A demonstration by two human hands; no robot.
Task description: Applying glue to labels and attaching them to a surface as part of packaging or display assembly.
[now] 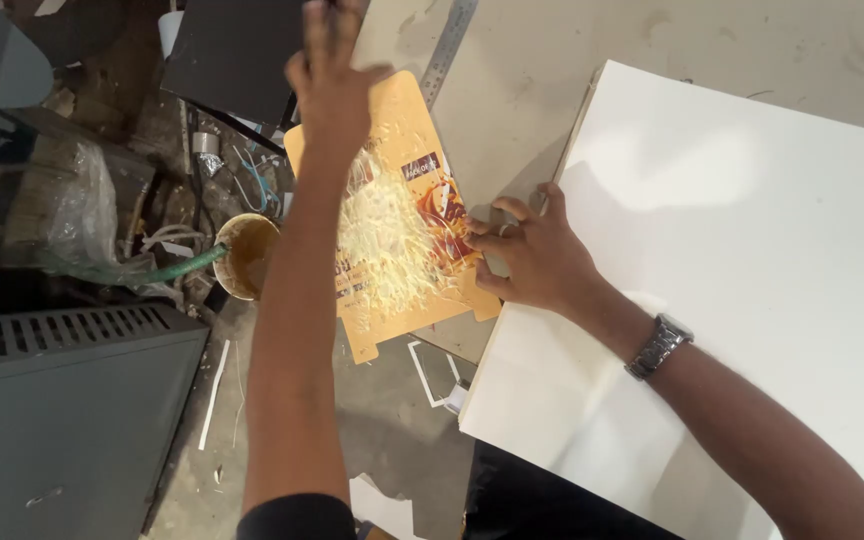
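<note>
The left arm stretches straight away from the body, its hand point(330, 75) raised with fingers loosely spread and nothing in its grasp, above the far end of an orange printed card point(397, 215) smeared with pale glue. That card lies below the left forearm and just left of the right hand point(532, 255). The right hand bends in at the wrist, fingers together and curled, pressing down on the left edge of a large white board point(732, 280); whether it pinches anything cannot be told. A wristwatch point(658, 346) sits behind it.
</note>
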